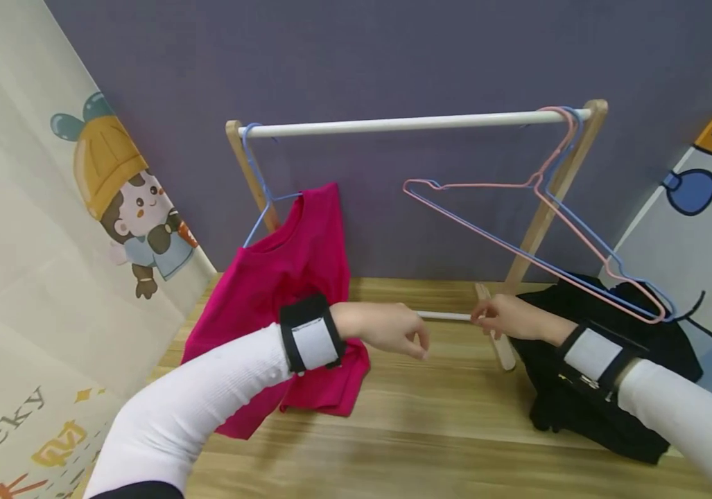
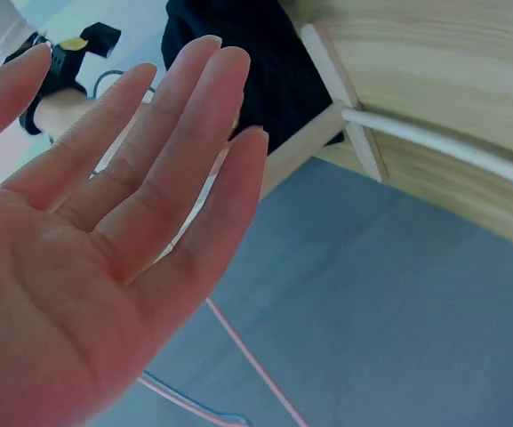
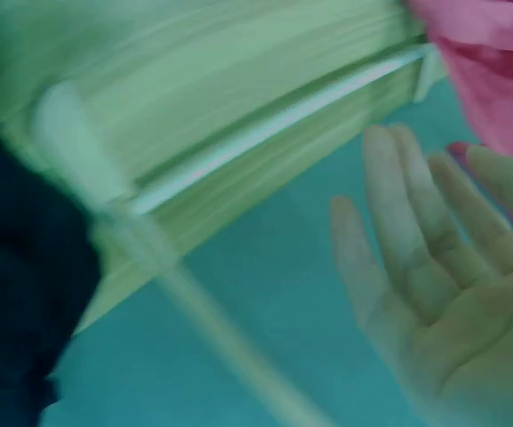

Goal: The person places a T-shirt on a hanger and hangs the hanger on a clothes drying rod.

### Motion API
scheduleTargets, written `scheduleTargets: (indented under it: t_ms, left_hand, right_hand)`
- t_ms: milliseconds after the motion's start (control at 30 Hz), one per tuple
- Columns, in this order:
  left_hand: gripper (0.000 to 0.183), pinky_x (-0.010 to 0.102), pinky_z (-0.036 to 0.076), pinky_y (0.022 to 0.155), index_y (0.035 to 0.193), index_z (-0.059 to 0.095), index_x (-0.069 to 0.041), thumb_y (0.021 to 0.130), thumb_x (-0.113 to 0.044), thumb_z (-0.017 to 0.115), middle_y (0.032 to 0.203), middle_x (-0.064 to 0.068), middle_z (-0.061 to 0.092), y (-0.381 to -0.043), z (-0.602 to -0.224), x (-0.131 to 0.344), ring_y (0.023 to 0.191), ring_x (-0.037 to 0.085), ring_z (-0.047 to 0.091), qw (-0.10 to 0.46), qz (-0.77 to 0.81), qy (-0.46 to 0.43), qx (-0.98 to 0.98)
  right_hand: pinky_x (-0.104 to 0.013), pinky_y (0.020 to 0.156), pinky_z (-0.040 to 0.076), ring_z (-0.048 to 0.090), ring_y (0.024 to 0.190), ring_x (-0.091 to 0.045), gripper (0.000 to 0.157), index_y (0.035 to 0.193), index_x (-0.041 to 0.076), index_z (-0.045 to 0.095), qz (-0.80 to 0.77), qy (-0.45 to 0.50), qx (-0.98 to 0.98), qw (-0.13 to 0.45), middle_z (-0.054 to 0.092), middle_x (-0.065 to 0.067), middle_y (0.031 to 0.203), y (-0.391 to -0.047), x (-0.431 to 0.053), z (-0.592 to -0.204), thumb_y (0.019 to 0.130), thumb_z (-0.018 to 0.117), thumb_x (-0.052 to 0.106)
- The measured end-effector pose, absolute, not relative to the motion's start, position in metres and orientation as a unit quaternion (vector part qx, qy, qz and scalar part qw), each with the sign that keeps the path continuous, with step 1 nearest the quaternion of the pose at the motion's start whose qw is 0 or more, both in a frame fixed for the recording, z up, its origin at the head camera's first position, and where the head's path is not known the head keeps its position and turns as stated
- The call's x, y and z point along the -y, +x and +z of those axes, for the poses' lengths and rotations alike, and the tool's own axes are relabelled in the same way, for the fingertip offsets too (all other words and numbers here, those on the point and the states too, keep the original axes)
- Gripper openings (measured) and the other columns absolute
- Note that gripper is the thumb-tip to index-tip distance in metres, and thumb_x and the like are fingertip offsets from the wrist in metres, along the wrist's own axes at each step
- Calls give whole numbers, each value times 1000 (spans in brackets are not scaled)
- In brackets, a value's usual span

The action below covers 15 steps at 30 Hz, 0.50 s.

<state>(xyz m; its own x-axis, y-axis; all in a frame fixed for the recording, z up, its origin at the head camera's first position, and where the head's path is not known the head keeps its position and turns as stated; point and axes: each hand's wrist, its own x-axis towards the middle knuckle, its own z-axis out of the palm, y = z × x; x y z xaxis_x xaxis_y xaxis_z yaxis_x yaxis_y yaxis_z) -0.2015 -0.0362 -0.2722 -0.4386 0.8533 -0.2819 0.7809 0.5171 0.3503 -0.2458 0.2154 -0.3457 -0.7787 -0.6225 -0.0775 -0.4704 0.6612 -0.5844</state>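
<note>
A bright pink sleeveless top [image 1: 293, 277] hangs on a blue hanger [image 1: 260, 177] at the left end of the rack, its lower part on the wooden surface. My left hand [image 1: 389, 329] is in the air just right of the top, fingers loosely bent and holding nothing; the left wrist view shows its bare palm [image 2: 69, 294]. My right hand [image 1: 505, 317] hovers near the rack's right foot, beside a black garment [image 1: 599, 409] lying in a heap; its palm [image 3: 469, 329] holds nothing. A pink hanger [image 1: 487, 186] and a second blue hanger [image 1: 605, 249] hang together at the rack's right end.
The rack has a white top bar [image 1: 405, 125], wooden uprights [image 1: 539, 222] and a white lower bar [image 1: 446, 316]. It stands on a wood-grain surface [image 1: 418, 430] before a grey back wall [image 1: 362, 62]. Printed panels [image 1: 12, 208] flank both sides.
</note>
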Motion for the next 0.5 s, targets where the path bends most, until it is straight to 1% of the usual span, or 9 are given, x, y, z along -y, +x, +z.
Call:
scheduleTargets:
  t_ms: [100,167,233,367,500]
  left_hand:
    - [21,20,41,71,99,62,-11,86,-26,55,86,-4,60,-203,-281,33,79,6,50,215,100,487,-841]
    - [21,20,41,70,100,62,-10,86,-25,55,85,-4,60,-204,-286,32,77,5,51,215,113,489,-838]
    - [21,19,41,69,100,62,-10,86,-25,55,84,-4,59,-205,-292,32,76,5,51,215,124,489,-836]
    - [20,18,41,64,99,62,-11,85,-24,56,80,-6,57,-207,-307,33,72,5,50,220,142,484,-835]
    - [20,18,41,64,98,62,-8,85,-22,57,79,-5,57,-210,-325,36,71,5,49,228,163,480,-832]
  right_hand:
    - [-31,50,48,54,54,-15,24,104,-5,52,-252,-270,-923,111,57,0,67,-239,-237,-352,86,52,10]
    - [-33,50,47,53,55,-14,27,106,-5,51,-238,-254,-933,91,57,1,67,-235,-251,-356,85,54,11]
    - [-34,50,46,51,56,-12,29,105,-5,51,-216,-243,-943,71,58,0,68,-231,-265,-359,83,56,13]
    - [-34,49,43,47,53,-10,32,103,-5,51,-166,-219,-960,49,57,-1,69,-223,-291,-370,80,60,16]
    - [-34,47,44,47,53,-10,36,102,-5,52,-134,-199,-970,22,56,-6,72,-214,-316,-384,76,64,18]
